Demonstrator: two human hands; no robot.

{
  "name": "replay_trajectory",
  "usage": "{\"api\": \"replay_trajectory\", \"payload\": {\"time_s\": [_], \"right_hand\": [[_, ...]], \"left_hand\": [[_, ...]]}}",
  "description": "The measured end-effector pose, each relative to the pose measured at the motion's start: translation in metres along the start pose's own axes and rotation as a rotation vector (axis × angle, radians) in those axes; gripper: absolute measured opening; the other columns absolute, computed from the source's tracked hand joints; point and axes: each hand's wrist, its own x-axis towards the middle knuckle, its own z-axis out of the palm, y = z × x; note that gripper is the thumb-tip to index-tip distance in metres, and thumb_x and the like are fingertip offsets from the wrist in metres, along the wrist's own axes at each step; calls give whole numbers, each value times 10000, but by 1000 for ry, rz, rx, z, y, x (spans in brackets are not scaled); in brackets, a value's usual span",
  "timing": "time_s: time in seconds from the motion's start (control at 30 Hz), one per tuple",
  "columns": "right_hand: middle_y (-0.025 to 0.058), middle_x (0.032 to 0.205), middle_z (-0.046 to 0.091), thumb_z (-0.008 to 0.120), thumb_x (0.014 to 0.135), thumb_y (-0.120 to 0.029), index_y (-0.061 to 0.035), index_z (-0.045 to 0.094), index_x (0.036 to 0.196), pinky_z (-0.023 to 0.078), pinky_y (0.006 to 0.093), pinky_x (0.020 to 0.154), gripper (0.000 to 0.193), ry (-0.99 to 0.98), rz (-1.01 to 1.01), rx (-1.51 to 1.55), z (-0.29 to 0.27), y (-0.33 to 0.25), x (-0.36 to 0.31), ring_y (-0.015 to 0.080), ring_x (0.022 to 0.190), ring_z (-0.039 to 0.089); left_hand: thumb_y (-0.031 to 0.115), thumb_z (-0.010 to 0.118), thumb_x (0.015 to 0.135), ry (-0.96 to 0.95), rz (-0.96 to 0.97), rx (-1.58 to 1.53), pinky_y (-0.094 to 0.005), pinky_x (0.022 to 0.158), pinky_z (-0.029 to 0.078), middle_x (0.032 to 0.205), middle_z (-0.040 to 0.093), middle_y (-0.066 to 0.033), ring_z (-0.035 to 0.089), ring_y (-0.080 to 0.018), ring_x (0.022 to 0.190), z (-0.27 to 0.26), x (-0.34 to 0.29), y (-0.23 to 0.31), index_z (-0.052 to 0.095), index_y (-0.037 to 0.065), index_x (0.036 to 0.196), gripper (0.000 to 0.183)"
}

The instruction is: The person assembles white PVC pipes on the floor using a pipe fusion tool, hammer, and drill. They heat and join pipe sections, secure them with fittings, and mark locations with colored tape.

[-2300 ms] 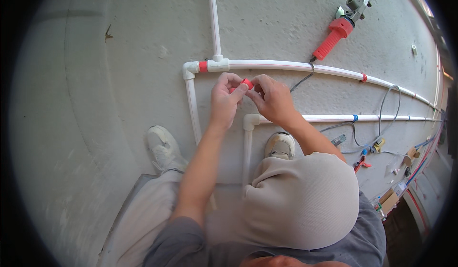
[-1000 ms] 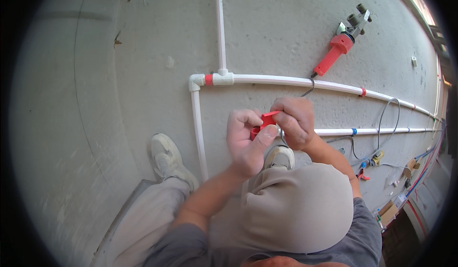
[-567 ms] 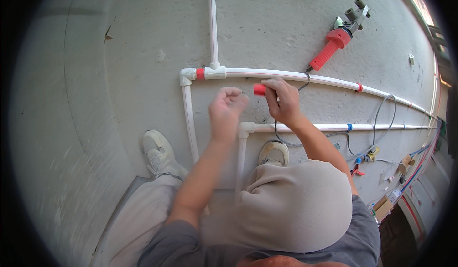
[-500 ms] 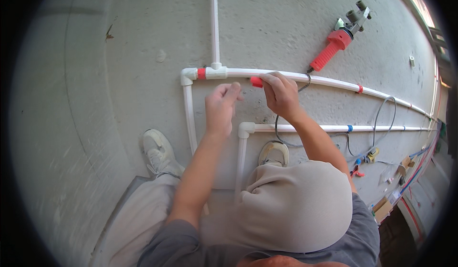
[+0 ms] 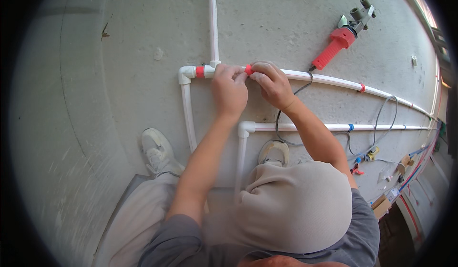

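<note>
A small red band (image 5: pixel 248 70) sits against the upper white plastic pipe (image 5: pixel 324 79), between my two hands. My right hand (image 5: pixel 275 85) pinches it from the right, thumb and fingers bent around the pipe. From the left, my left hand (image 5: pixel 230 88) closes on the pipe and the band's left edge, its fingertips partly hidden. Just beyond my left hand, a white tee (image 5: pixel 209 71) joins an upright pipe (image 5: pixel 214 24). Another red band (image 5: pixel 200 71) is around the short piece between that tee and a white elbow (image 5: pixel 187 74).
A pipe welding tool with a red handle (image 5: pixel 329 53) lies at the upper right, its grey cable (image 5: pixel 278 119) crossing the pipes. Below runs a second white pipe (image 5: pixel 310 127) with a blue band (image 5: pixel 350 128). Cardboard boxes (image 5: pixel 381 206) and small tools lie at far right.
My right hand has brought the red band up and left onto the pipe. My left hand has moved up and right to meet it, and its fingers have closed there.
</note>
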Motion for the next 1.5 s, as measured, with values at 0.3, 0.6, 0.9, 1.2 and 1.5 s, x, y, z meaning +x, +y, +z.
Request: {"api": "replay_trajectory", "payload": {"time_s": [0.3, 0.6, 0.9, 1.2, 1.5], "right_hand": [[146, 1112, 727, 754, 838, -55, -59, 665, 1047, 600, 429, 784, 227, -2, 305, 3, 6, -8, 5, 346, 964, 723], [182, 1180, 776, 764, 899, 7, 23, 733, 1199, 608, 444, 855, 302, -80, 341, 63, -13, -16, 11, 371, 1028, 733], [162, 1208, 766, 800, 873, -89, -10, 748, 1177, 588, 475, 896, 318, -59, 339, 33, -5, -13, 8, 378, 1072, 703], [84, 1270, 693, 733, 913, -173, -39, 733, 1220, 543, 460, 918, 335, -184, 252, -119, -5, -16, 13, 321, 1115, 650], [88, 1392, 625, 757, 932, -190, -48, 718, 1304, 445, 442, 1077, 400, -293, 340, -258, -11, -32, 23, 307, 1270, 575]], "left_hand": [[16, 799, 914, 53, -38, -58, -357, 666, 479, 853, 574, -86, 568, -199, 705, 9, -7, -2, 711, -54, 856, 126], [76, 789, 924, 19, -44, 5, -487, 731, 523, 949, 645, -150, 662, -398, 830, 10, -5, -5, 697, -2, 861, 136], [127, 785, 937, 12, -25, 154, -525, 746, 542, 980, 636, -162, 660, -438, 857, 12, -5, -7, 638, 21, 844, 203], [93, 833, 904, 121, -8, 102, -401, 677, 494, 810, 610, -119, 614, -281, 688, 14, -2, -1, 676, -12, 801, 214], [69, 643, 1031, -36, -487, -727, -296, 758, 524, 994, 708, -74, 678, -175, 852, -45, -1, 13, 721, -73, 1151, 202]]}}
